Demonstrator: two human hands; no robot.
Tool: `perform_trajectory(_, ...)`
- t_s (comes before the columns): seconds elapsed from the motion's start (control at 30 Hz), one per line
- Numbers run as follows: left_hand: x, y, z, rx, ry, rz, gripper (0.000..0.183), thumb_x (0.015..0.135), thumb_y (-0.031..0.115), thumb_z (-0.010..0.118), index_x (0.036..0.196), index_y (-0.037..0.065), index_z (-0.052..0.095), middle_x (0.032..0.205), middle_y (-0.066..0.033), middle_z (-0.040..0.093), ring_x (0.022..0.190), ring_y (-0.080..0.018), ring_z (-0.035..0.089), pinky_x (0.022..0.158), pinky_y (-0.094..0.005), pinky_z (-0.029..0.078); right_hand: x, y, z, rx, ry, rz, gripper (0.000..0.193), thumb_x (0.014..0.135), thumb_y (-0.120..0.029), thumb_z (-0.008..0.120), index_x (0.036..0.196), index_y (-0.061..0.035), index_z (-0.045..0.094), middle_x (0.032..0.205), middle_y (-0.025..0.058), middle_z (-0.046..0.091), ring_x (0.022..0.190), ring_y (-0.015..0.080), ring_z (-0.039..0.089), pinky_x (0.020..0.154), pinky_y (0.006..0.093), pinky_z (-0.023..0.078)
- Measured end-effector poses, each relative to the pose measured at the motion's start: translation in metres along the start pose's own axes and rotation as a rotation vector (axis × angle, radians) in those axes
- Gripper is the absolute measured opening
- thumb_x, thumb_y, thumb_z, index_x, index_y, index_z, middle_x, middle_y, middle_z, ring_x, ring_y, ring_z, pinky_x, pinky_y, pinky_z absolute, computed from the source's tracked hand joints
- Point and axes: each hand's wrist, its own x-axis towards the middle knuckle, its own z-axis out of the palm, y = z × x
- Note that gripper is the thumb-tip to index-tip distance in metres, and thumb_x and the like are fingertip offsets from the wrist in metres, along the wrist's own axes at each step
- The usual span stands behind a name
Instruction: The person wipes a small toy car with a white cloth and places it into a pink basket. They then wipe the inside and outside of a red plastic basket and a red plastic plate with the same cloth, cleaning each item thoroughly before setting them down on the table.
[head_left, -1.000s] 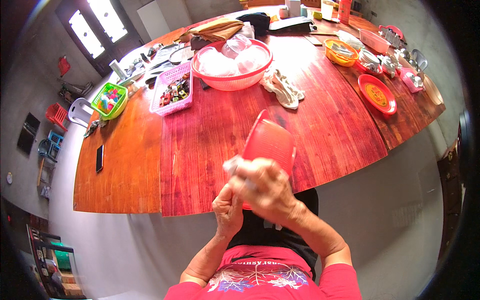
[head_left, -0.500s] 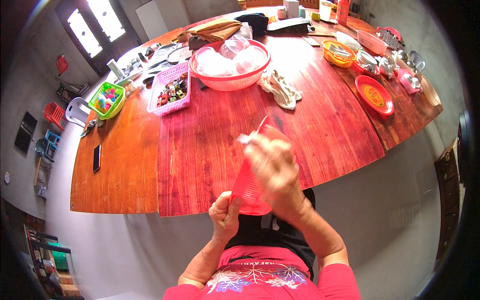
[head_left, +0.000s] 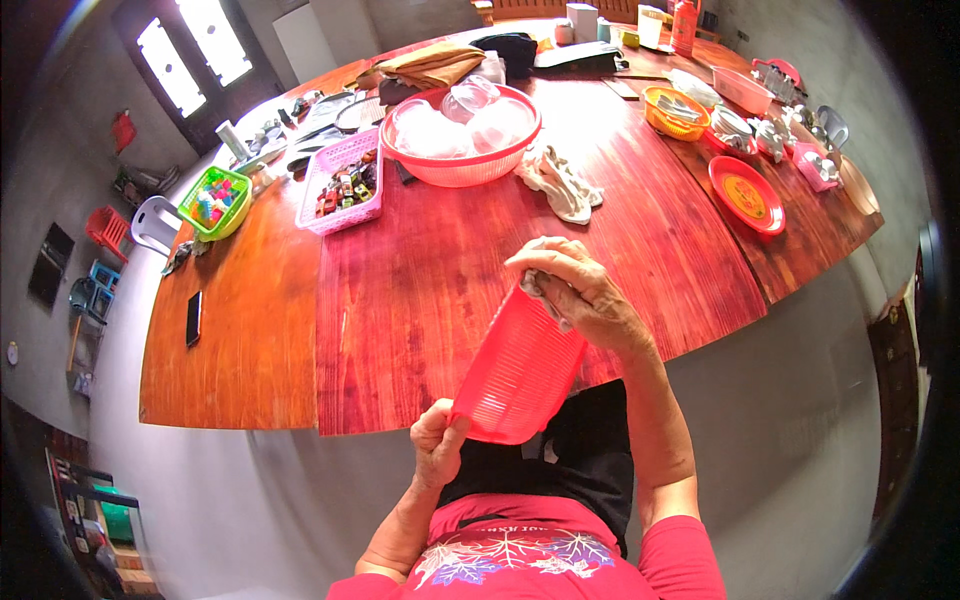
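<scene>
I am looking down on a grey-walled room with a broad, reddish polished wooden table [head_left: 420, 300] that curves away from me. Near its far edge stands a large red plastic basin [head_left: 462, 165] holding clear round containers, with a crumpled pale cloth [head_left: 560, 182] just beside it. Toward the far left corner sit a pink slotted plastic basket [head_left: 345, 185] of small items and a green plastic basket [head_left: 215, 200]; a dark phone [head_left: 193, 318] lies near the left edge. An orange-red plate [head_left: 747, 194] sits by the right edge.

In front of my body, over the table's near edge, I hold a red ribbed plastic basket [head_left: 520, 370] tilted on its side. My left hand [head_left: 438, 448] is closed around its lower rim, fingers curled and thumb on top. My right hand [head_left: 580, 290] presses a small pale rag [head_left: 540, 292] against the upper rim, fingers bunched around the rag.

To wipe this well, I judge the left grip should stay firm so the light basket does not flex, while the rag follows the ribs along their length and into the grooves, turning the basket bit by bit.
</scene>
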Motion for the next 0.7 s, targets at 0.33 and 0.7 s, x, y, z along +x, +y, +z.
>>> perform_trajectory(0.33, 0.042, 0.101, 0.024, 0.519, -0.253, -0.356, 0.025, 0.087, 0.016, 0.069, 0.104, -0.002, 0.062, 0.08, -0.0033, 0.067, 0.076, -0.0055, 0.057, 0.067, -0.0265, 0.049, -0.026, -0.062, 0.046, -0.435, 0.075, -0.288, 0.029, 0.071, -0.006, 0.07, 0.099, -0.0096, 0.066, 0.099, 0.0093, 0.056, 0.087, 0.0272, 0.052, 0.075, 0.0367, 0.048)
perform_trajectory(0.7, 0.021, 0.095, 0.003, 0.452, -0.191, -0.264, 0.026, 0.082, 0.016, 0.076, 0.096, -0.004, 0.065, 0.075, -0.0007, 0.066, 0.07, -0.0038, 0.056, 0.061, -0.0231, 0.048, -0.014, -0.033, 0.044, 0.094, 0.166, 0.077, 0.02, 0.08, 0.005, 0.06, 0.097, -0.0043, 0.059, 0.096, 0.0116, 0.057, 0.095, 0.0288, 0.054, 0.083, 0.0379, 0.043)
